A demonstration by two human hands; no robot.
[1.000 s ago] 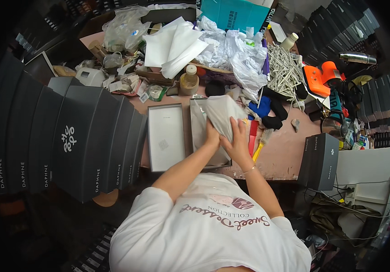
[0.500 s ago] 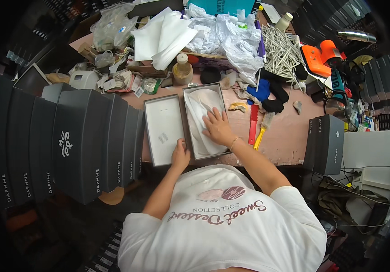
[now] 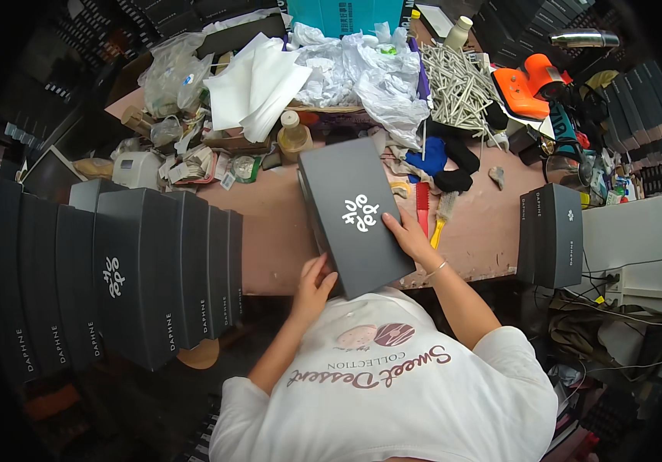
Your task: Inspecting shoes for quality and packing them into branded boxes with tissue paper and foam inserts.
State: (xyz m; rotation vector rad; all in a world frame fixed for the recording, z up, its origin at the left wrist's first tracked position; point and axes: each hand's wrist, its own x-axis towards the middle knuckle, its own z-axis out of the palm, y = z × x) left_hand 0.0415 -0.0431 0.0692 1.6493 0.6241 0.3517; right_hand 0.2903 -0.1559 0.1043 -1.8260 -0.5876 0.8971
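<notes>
Closest in, the left hand cups the near-left corner of the dark grey box, fingers curled up against its side, thumb on the near edge. Right hand lies flat & open on the lid's right edge, approx halfway along, fingers spread toward the white logo. Box sits on the pinkish table, straight in front of the chest, btwn both hands; its long axis runs away from the person, tilted a bit to the left at the far end. Near short end overhangs the table edge. Left hand is the nearer one to the body, right reaches further up the side. To the left, a row of matching dark boxes stands just beside the table; another dark box stands on end at the right. Beyond the far end: small brown bottle, red comb, brush w/ yellow handle, blue cloth. Furthest back: white paper sheets, crumpled plastic, heap of pale sticks, orange tool, teal carton.
</notes>
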